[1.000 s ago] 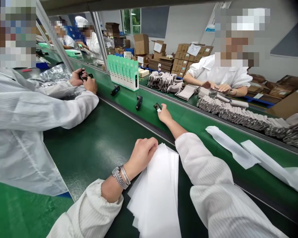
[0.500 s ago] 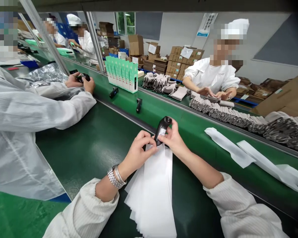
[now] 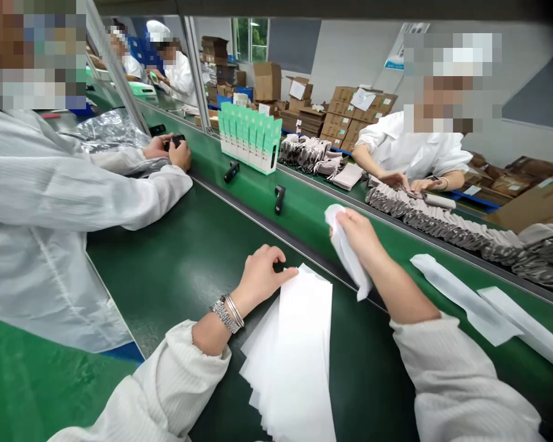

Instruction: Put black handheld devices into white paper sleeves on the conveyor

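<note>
My right hand [image 3: 357,230] is raised over the belt edge, its fingers closed round a white sleeve bag [image 3: 350,255]. The bag's upper end bulges and its lower end hangs loose; what is inside cannot be seen. My left hand [image 3: 263,276] has its thumb on the top edge of a fanned stack of white sleeve bags [image 3: 304,350]. Its fingers are curled, with a gap to the thumb, and hold nothing I can see. The stack lies on the green work surface in front of me.
Two black handheld devices [image 3: 279,199] lie on the green belt [image 3: 313,215] ahead. Beyond them stand green and white boxes [image 3: 249,138]. White sleeves [image 3: 465,298] lie at right. A co-worker's sleeve [image 3: 138,196] reaches in from the left; another person handles grey pouches [image 3: 442,221].
The black device between my hands is out of sight; my right hand now grips a white sleeve bag and has moved right, away from my left hand. The view has shifted slightly left.
</note>
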Available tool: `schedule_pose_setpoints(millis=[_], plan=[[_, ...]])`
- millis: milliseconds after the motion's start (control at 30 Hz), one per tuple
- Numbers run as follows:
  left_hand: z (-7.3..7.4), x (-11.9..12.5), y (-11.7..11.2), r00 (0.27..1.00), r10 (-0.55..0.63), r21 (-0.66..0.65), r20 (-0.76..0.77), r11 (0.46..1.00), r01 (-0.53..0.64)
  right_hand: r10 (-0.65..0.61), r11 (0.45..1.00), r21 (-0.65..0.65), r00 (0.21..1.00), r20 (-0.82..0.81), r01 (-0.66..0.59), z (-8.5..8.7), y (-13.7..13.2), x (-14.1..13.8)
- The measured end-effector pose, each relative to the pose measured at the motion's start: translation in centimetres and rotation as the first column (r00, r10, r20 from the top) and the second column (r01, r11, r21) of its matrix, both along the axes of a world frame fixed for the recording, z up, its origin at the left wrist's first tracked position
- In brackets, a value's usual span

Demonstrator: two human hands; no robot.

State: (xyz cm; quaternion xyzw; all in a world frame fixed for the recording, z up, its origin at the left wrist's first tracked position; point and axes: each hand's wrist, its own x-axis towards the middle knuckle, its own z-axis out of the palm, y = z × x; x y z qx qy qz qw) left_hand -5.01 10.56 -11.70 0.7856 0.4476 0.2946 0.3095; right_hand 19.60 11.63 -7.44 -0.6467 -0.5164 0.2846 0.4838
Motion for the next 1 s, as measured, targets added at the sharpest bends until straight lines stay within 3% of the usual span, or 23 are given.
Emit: schedule_pose_setpoints(millis=[33,100,167,200,267,333,467,567,667,733,767,867,1000], plan=[[-0.1,0.0,0.0,0.998,-0.032,0.002,-0.061,0.999,0.032,-0.048,0.998,-0.017,0.966,0.252,0.054,0.0,1.7,1.3],[-0.1,0.2,-0.2,0.988,-0.087,0.025,-0.131,0.996,0.091,-0.072,0.991,-0.043,0.78,0.621,0.125,-0.5,4.8,2.3],[0.1,0.5,-0.5,0.982,-0.118,0.075,-0.151,0.989,0.13,-0.015,0.992,-0.067,0.634,0.773,0.105,-1.4,7.6,1.1],[0.3,0.6,-0.6,0.98,-0.122,0.103,-0.154,0.985,0.139,0.038,0.993,-0.097,0.62,0.784,0.063,-1.8,8.9,-0.1],[0.5,0.7,-0.7,0.979,-0.123,0.144,-0.165,0.979,0.147,0.169,0.98,-0.195,0.659,0.733,-0.035,-2.7,11.4,-3.0],[0.5,0.6,-0.8,0.978,-0.127,0.157,-0.168,0.976,0.154,0.222,0.962,-0.267,0.748,0.625,-0.063,-3.5,13.6,-5.4],[0.7,0.4,-0.9,0.978,-0.18,0.137,-0.107,0.971,0.194,0.092,0.963,-0.269,0.898,0.43,0.031,-4.7,16.0,-6.5],[0.8,0.2,-0.9,0.98,-0.177,0.173,-0.095,0.966,0.192,0.048,0.973,-0.231,0.947,0.318,0.028,-4.9,14.2,-5.0],[0.9,0.1,-0.7,0.989,-0.134,0.228,-0.059,0.963,0.144,0.11,0.991,-0.065,0.992,-0.062,-0.114,-3.9,9.0,-3.8],[0.9,0.1,-0.5,0.993,-0.112,0.234,-0.023,0.965,0.114,0.229,0.973,0.1,0.903,-0.363,-0.207,-2.9,4.6,-3.5],[0.9,0.1,-0.5,0.994,-0.11,0.229,-0.007,0.967,0.108,0.267,0.963,0.148,0.858,-0.439,-0.224,-2.4,2.6,-3.6],[1.3,0.1,-0.8,0.989,-0.137,0.202,0.059,0.972,0.122,0.302,0.952,0.192,0.818,-0.489,-0.237,-1.7,-1.8,-4.0],[2.1,0.2,-1.5,0.947,-0.235,0.176,0.219,0.964,0.198,0.347,0.934,0.236,0.839,-0.419,-0.268,-2.6,-3.8,-5.1]])
